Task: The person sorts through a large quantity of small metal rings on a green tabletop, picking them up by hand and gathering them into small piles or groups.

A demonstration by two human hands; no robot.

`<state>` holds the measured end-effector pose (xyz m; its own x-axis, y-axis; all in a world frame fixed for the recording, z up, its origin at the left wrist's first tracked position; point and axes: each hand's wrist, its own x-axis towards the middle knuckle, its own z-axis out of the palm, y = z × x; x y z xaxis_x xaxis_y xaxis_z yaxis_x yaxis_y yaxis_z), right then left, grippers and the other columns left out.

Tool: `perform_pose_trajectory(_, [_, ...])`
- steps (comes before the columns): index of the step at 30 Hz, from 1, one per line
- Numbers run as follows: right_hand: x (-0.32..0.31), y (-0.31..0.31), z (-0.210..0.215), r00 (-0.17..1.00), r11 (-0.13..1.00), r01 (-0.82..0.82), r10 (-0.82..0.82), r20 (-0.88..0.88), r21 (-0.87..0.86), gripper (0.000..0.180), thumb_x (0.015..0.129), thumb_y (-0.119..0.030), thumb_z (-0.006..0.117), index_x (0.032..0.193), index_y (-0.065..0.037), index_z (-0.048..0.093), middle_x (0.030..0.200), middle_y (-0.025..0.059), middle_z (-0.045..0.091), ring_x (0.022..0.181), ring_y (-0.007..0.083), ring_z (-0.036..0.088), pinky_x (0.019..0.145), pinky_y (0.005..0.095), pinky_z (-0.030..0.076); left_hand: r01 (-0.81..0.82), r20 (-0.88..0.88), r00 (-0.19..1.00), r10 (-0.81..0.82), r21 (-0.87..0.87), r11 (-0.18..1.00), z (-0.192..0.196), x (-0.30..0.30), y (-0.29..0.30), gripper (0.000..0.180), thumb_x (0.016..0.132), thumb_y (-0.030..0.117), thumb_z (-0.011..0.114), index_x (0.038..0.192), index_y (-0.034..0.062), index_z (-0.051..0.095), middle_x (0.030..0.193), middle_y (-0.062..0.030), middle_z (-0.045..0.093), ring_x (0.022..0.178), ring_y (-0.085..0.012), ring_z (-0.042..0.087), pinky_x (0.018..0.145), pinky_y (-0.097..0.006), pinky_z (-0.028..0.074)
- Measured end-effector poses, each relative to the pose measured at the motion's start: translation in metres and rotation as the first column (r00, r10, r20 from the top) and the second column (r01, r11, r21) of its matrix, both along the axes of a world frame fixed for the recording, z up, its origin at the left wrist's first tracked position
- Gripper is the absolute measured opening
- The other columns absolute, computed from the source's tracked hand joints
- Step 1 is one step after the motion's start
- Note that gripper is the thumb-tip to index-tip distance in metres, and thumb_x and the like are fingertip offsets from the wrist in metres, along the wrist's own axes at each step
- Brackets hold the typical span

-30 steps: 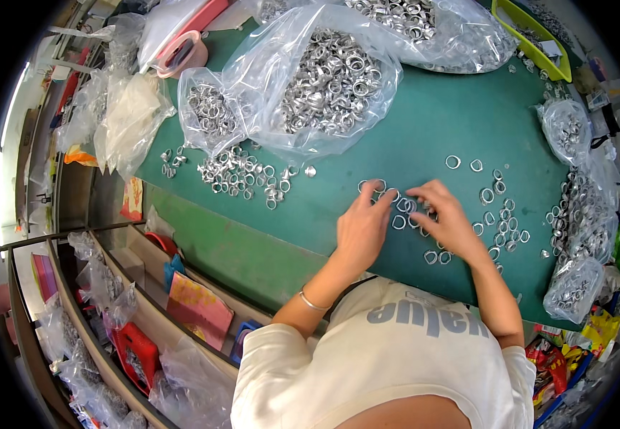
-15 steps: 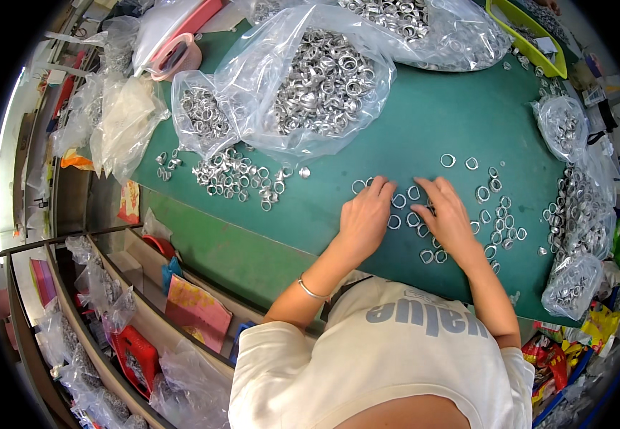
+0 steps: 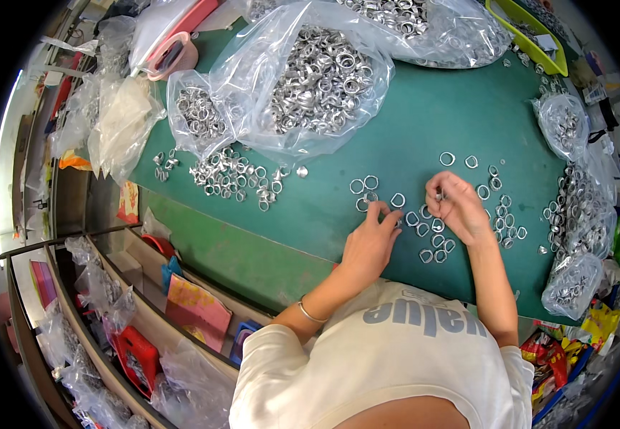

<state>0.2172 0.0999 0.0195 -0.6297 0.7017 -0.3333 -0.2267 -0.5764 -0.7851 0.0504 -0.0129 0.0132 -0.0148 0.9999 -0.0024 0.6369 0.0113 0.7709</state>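
Observation:
Silver metal rings point(image 3: 422, 229) lie in a loose group on the green table between and in front of my hands. My left hand point(image 3: 368, 243) is low over the table, its thumb and fingertips closed on a ring that is mostly hidden. A few rings point(image 3: 356, 186) lie just beyond its fingertips. Raised slightly at the right, my right hand point(image 3: 461, 206) has its fingers curled in a pinch, with a bit of a silver ring showing between them. More rings point(image 3: 503, 222) are scattered to the right of that hand.
Large clear bags of rings point(image 3: 324, 82) stand at the back, with a loose ring pile point(image 3: 235, 175) at left. Bags and heaped rings point(image 3: 578, 207) line the right edge. A yellow-green tray point(image 3: 531, 43) sits at far right; shelves point(image 3: 145, 300) are at lower left.
My left hand has moved slightly nearer to me, uncovering rings beyond it. My right hand has shifted right, turned and curled its fingers around a ring.

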Motion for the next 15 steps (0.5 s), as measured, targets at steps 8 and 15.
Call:
perform_pose_trajectory(8, [-0.027, -0.010, 0.001, 0.696, 0.436, -0.546, -0.240, 0.677, 0.715, 0.021, 0.075, -0.006, 0.064, 0.096, -0.002, 0.060, 0.083, 0.0126, 0.054, 0.075, 0.0333, 0.056, 0.064, 0.0415, 0.045, 0.044, -0.109, 0.993, -0.051, -0.060, 0.997, -0.003, 0.004, 0.002, 0.026, 0.079, 0.004, 0.061, 0.104, 0.0053, 0.054, 0.104, -0.0110, 0.047, 0.076, -0.0322, 0.059, 0.061, -0.040, 0.049])
perform_pose_trajectory(15, [-0.009, -0.008, 0.014, 0.710, 0.604, -0.431, -0.232, 0.665, 0.671, 0.025, 0.073, -0.009, 0.069, 0.095, -0.003, 0.061, 0.079, 0.0114, 0.058, 0.063, 0.0257, 0.055, 0.057, 0.0359, 0.045, -0.093, 0.261, 0.961, 0.094, -0.016, 0.996, 0.007, -0.003, 0.004, 0.024, 0.079, 0.001, 0.063, 0.101, 0.0022, 0.054, 0.102, -0.0127, 0.050, 0.086, -0.0315, 0.055, 0.074, -0.035, 0.046])
